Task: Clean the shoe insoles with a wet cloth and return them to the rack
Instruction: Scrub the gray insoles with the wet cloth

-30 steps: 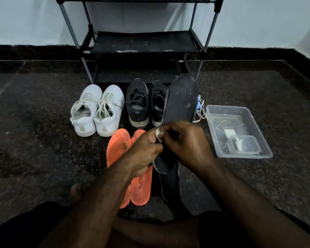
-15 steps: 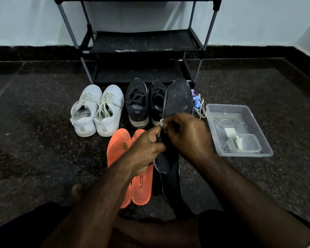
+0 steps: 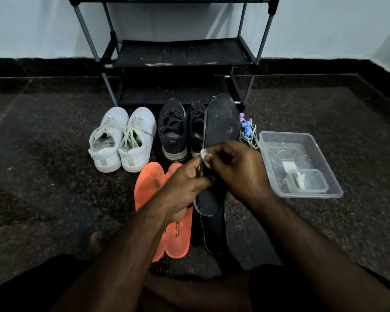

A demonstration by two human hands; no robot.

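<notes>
A black insole (image 3: 221,122) is held up off the floor, toe end pointing toward the rack (image 3: 180,52). My left hand (image 3: 185,188) grips its lower middle edge. My right hand (image 3: 236,167) presses a small white cloth (image 3: 205,156) against the insole's left edge. Another black insole (image 3: 214,233) lies on the floor beneath. Two orange insoles (image 3: 149,185) lie side by side on the floor to the left, partly hidden by my left arm.
White sneakers (image 3: 122,138) and black sneakers (image 3: 173,129) stand in front of the rack. A clear plastic tub (image 3: 320,154) with water and a smaller container sits on the right. Laces with blue and purple tips (image 3: 247,129) lie beside it. Dark speckled floor all around.
Both hands and the insole have risen slightly toward the rack. The cloth has slid further up the insole's left edge.
</notes>
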